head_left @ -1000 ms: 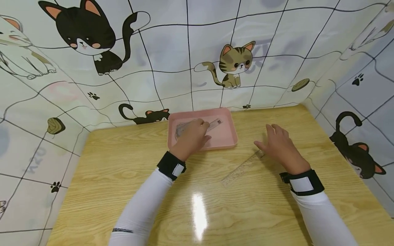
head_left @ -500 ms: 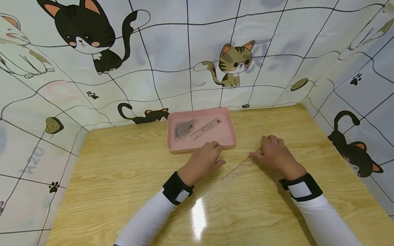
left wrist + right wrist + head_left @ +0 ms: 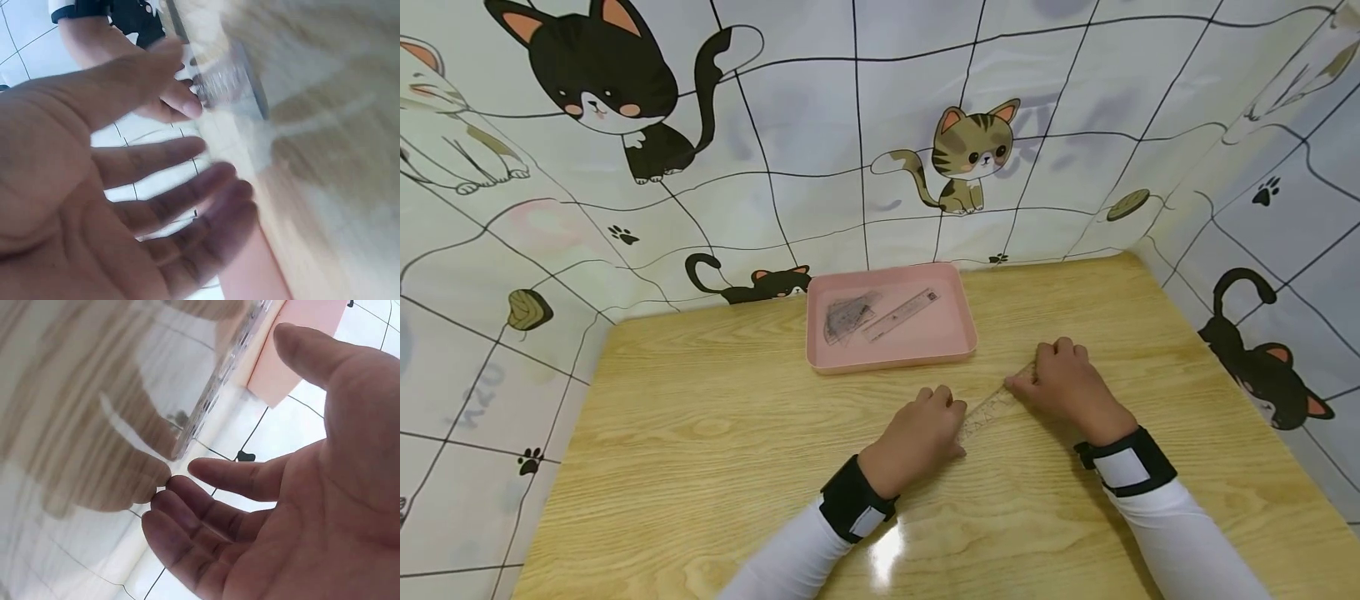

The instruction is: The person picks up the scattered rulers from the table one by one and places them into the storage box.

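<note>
A clear plastic ruler (image 3: 988,413) lies slantwise on the wooden table between the two hands. My left hand (image 3: 917,437) is at its near left end, with thumb and fingers spread apart around that end. In the left wrist view the fingers (image 3: 187,206) are loosely bent and the ruler (image 3: 228,84) shows beyond their tips. At the far right end is my right hand (image 3: 1071,392), its fingertips touching the tabletop. The right wrist view shows the ruler's edge (image 3: 215,387) in front of relaxed fingers (image 3: 194,512), with the thumb held away.
Behind the hands, a shallow pink tray (image 3: 932,337) stands against the wall. It holds another clear ruler (image 3: 901,315) and a small pile of clear, dark-marked flat pieces (image 3: 848,318). Cat-patterned sheeting (image 3: 820,108) encloses the table's back and sides.
My left hand has left the tray, where a ruler now lies beside the pile, and come down to the near end of the table's ruler. My right hand has lowered onto the other end.
</note>
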Motion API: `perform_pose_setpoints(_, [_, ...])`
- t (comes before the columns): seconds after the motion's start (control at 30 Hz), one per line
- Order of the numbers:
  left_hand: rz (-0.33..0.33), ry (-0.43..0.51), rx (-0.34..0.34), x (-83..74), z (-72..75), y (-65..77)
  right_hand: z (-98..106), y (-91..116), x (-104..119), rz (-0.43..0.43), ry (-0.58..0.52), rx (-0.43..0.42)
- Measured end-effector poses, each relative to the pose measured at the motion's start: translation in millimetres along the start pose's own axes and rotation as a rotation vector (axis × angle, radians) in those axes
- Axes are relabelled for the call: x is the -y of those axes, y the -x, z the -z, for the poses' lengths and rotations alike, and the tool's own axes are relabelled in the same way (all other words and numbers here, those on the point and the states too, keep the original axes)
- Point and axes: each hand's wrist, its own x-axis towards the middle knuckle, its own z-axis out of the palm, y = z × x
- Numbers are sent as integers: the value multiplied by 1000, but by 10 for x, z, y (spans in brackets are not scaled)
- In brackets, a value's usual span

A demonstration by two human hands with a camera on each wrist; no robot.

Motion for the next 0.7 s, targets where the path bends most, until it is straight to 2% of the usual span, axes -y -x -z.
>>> perform_pose_setpoints(0.17, [17, 97, -6, -62, -104, 13, -39, 13, 39, 2, -8, -40])
perform_pose_setpoints(0.37, [38, 55, -55, -106, -126, 31, -50, 0, 88, 11, -3, -62])
perform_pose_setpoints(0.53, [57, 35, -53, -140, -129, 23, -53, -50, 51, -22, -53, -31])
perform_pose_setpoints(0.7, [97, 89, -19, -127, -140, 3, -29, -77, -1, -59, -134, 24])
